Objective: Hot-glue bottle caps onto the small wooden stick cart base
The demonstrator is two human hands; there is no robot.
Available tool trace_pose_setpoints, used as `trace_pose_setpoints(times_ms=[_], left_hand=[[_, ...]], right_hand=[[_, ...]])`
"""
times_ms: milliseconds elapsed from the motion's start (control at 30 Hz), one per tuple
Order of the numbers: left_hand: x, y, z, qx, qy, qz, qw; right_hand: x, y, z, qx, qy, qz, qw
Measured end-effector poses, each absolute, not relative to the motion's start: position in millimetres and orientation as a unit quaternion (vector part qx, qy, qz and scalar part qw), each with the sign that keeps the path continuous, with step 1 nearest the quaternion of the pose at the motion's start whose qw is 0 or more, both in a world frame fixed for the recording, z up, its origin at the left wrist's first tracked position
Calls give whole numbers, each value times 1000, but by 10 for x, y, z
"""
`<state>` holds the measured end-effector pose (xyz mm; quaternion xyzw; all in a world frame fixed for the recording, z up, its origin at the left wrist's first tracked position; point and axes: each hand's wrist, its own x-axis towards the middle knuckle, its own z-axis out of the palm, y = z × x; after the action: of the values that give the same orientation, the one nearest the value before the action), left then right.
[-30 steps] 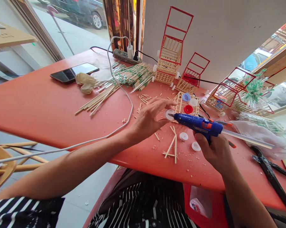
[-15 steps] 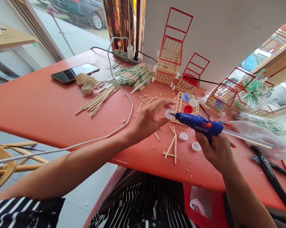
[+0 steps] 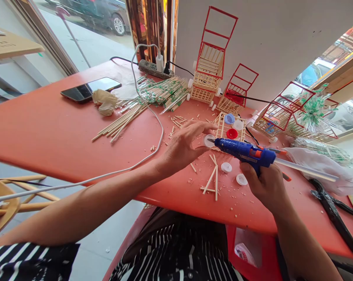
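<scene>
With the left hand (image 3: 184,146) pinching a round white plastic cap (image 3: 208,140) and the right hand (image 3: 264,183) clenching a blue glue gun (image 3: 243,152) whose nozzle touches it, gluing looks under way, while two more white caps (image 3: 233,173) lie loose between the hands.

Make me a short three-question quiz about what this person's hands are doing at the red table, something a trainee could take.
1. True or false: the right hand holds a blue glue gun.
2. What does the left hand hold at the gun's nozzle? A) a white bottle cap B) the phone C) scissors
3. How many loose white caps lie on the table just below the gun?

Key
1. True; its grip wraps the handle.
2. A: the white bottle cap sits between the fingertips, with the nozzle tip right at it.
3. Two, side by side near some cut sticks.
</scene>
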<state>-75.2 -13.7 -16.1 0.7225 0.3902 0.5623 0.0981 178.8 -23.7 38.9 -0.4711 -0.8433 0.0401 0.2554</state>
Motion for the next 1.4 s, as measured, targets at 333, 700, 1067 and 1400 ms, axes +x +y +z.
trace_pose_setpoints(times_ms=[333,700,1067,1400], left_hand=[[-757,-130,-158,713,393,571,105],[-760,-117,-170,714,389,574,98],[-752,-141,-146,714,390,573,99],[-750,-131,-162,722,384,568,86]], right_hand=[[1778,-235,422,-453,-854,21,255],[1764,-253,403,-441,-859,-6,260],[1805,-209,401,-430,-861,-7,271],[1763,-224,412,-437,-861,-4,262]])
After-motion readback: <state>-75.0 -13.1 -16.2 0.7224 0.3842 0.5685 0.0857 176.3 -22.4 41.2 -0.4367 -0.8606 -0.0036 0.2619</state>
